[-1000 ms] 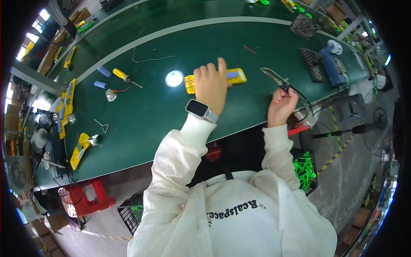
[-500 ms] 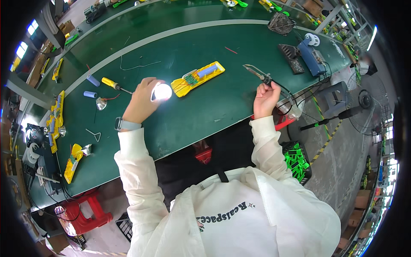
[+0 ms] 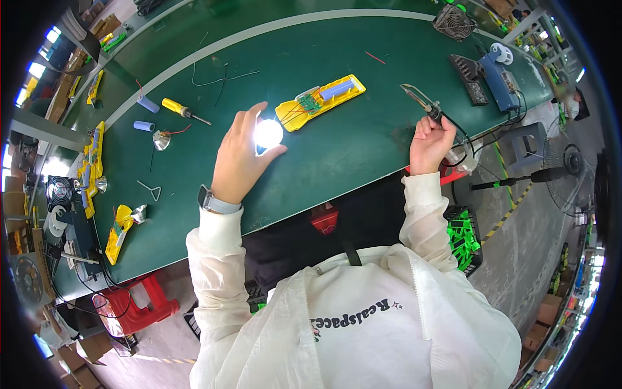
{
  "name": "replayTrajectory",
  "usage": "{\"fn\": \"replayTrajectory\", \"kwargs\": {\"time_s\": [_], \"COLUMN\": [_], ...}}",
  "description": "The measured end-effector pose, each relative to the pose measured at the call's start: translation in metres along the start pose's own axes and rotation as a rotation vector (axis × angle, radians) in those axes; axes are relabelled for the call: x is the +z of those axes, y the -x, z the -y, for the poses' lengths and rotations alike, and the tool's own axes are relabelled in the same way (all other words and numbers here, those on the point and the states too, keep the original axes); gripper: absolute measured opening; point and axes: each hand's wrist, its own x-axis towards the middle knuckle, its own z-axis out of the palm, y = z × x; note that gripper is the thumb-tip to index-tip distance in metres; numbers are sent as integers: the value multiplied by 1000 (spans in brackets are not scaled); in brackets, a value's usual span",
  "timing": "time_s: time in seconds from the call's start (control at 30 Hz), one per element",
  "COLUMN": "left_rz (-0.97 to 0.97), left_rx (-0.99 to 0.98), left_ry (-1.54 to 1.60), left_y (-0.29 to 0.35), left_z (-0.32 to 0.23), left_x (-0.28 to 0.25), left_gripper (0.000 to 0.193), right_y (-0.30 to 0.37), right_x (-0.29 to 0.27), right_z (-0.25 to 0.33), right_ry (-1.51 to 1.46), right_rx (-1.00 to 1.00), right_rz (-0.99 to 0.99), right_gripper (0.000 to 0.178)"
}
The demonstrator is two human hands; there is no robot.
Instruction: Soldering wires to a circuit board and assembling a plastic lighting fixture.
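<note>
A round lamp head (image 3: 268,134) glows bright white beside the left end of a yellow flashlight housing (image 3: 321,102). My left hand (image 3: 241,155) is around the lamp, its thumb and fingers spread apart; glare hides any contact. In the housing lie a blue cylindrical battery (image 3: 337,90) and a green circuit board (image 3: 310,104), with thin wires running toward the lamp. Off to the right, my right hand (image 3: 430,144) grips a soldering iron (image 3: 433,113) by its black handle, the metal tip pointing up and left, above the table.
Left on the green table (image 3: 350,152) are a yellow-handled screwdriver (image 3: 184,110), loose batteries (image 3: 144,126), a reflector (image 3: 161,139), a bent wire triangle (image 3: 150,190) and other yellow housings (image 3: 116,236). A blue soldering station (image 3: 499,81) and small fan (image 3: 455,23) stand back right.
My left hand has opened from its closer grasp, thumb and fingers now spread around the lit lamp. The view has shifted; my right hand still holds the soldering iron.
</note>
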Motion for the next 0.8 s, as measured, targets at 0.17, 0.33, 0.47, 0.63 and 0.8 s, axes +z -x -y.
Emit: {"fn": "replayTrajectory", "kwargs": {"time_s": [0.17, 0.33, 0.47, 0.63, 0.8], "left_rz": [-88, -20, 56, -48, -104], "left_rx": [130, 366, 483, 457, 291], "left_ry": [-58, -396, -407, -389, -340], "left_y": [6, -4, 3, 19, 17], "left_z": [-11, -1, 3, -6, -21], "left_x": [4, -9, -17, -4, -2], "left_gripper": [45, 30, 33, 30, 28], "right_y": [0, 1, 2, 2, 0], "right_x": [0, 4, 7, 6, 2], "right_z": [2, 3, 4, 4, 5], "right_ry": [-9, 5, 9, -23, -5], "right_rx": [13, 9, 2, 2, 41], "right_rz": [27, 27, 20, 26, 36], "right_gripper": [17, 20, 19, 18, 17]}}
